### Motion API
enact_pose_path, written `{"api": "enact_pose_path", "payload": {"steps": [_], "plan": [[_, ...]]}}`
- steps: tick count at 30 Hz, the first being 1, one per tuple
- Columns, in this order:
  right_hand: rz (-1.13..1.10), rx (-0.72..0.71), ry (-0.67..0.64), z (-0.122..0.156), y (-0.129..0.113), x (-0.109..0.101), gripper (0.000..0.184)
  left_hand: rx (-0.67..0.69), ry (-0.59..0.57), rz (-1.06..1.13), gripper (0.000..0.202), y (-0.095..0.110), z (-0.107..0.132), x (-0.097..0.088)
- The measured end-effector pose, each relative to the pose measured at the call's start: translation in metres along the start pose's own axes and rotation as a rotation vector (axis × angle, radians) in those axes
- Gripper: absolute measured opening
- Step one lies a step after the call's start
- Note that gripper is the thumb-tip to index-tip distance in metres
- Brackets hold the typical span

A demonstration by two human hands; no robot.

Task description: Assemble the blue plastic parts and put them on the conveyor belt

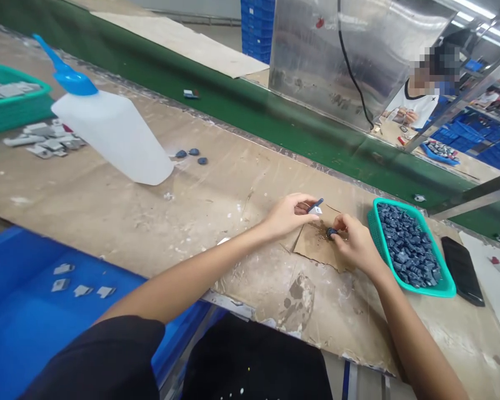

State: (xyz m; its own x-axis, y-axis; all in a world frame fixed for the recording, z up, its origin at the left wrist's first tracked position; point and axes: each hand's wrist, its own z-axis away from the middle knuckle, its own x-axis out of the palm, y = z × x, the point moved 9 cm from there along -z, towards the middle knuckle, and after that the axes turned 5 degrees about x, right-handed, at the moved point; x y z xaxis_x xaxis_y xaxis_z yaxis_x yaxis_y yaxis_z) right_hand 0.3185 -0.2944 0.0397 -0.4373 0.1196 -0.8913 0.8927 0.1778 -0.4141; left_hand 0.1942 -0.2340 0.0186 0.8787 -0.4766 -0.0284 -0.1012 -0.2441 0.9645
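Dark blue moulded piece (331,232) is pinched in the fingertips of the right hand (356,243), just above a cardboard scrap (312,247) on the tabletop (150,205). The left hand (290,215) grips a small blue-and-white stick (315,208) nearby. A teal basket (400,208) of similar pieces stands just beyond the right hand.
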Motion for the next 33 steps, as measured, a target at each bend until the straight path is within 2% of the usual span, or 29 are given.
{"api": "enact_pose_path", "payload": {"steps": [5,10,13,16,19,28,33], "plan": [[-0.005,0.029,0.06,0.004,0.008,-0.009,0.012,0.143,-0.07,-0.216,0.03,0.017,0.007,0.01],[-0.112,0.08,0.203,0.008,0.013,-0.027,0.015,0.344,-0.115,-0.469,0.027,0.038,0.017,0.017],[-0.496,0.232,0.241,0.009,0.025,-0.029,0.029,0.445,-0.133,-0.532,0.025,0.047,0.025,0.021],[-0.915,0.363,0.229,0.012,0.028,-0.022,0.04,0.497,-0.115,-0.583,0.022,0.051,0.029,0.022],[-1.084,0.419,0.189,0.015,0.02,-0.013,0.043,0.526,-0.115,-0.604,0.021,0.052,0.032,0.025],[-1.112,0.434,0.127,0.017,0.009,-0.001,0.043,0.6,-0.138,-0.589,0.019,0.056,0.037,0.031],[-1.103,0.382,0.169,0.019,0.0,-0.003,0.04,0.682,-0.069,-0.621,0.018,0.066,0.042,0.029]]}}
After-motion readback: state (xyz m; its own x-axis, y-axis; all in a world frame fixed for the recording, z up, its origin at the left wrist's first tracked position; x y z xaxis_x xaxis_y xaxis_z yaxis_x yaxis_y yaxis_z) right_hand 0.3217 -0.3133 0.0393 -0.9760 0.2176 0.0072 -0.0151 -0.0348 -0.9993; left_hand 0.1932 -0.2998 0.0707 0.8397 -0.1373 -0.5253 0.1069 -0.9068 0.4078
